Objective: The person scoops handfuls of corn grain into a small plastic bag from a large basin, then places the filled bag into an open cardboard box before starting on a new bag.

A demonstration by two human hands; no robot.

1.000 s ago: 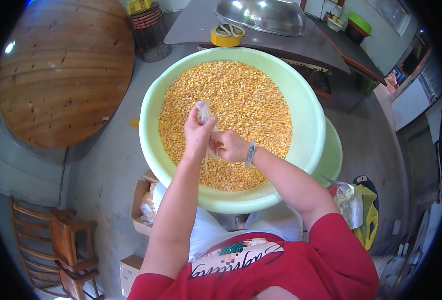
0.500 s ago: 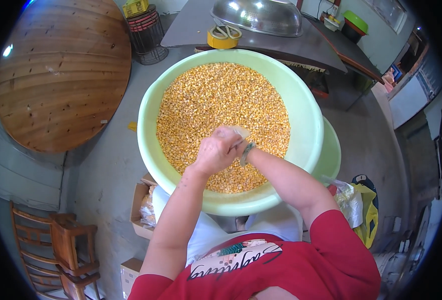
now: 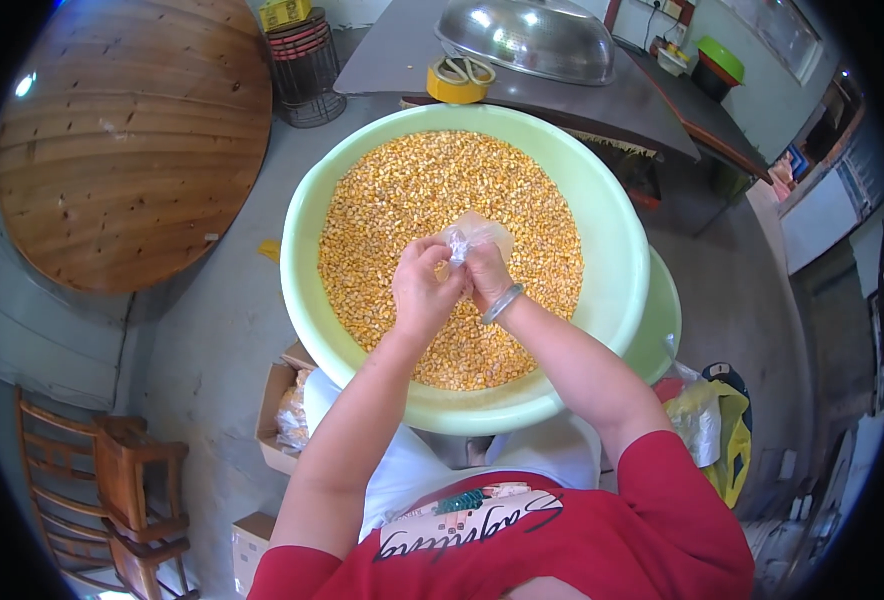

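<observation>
A large pale green tub [image 3: 617, 270] stands before me, holding a broad layer of yellow corn kernels [image 3: 442, 180]. Above the corn, both hands meet at a small clear plastic bag [image 3: 487, 230]. My left hand [image 3: 425, 285] pinches the gathered, crinkled part of the bag. Close against it, my right hand [image 3: 487, 272] grips the bag too, with a pale bangle on its wrist. The bag's looser end spreads out beyond my fingers. My fingertips partly cover it, and I cannot tell whether anything is inside.
Scissors rest on a yellow tape roll [image 3: 457, 85] beyond the tub, near a metal bowl [image 3: 527, 40] on a grey table. A round wooden tabletop [image 3: 132, 140] leans at left. A wooden chair [image 3: 137, 470], a cardboard box [image 3: 275, 410] and plastic bags [image 3: 707, 420] lie nearby.
My hands have shifted slightly, and my right hand has turned out from behind the left. More of the clear bag now shows, spread beyond the fingers.
</observation>
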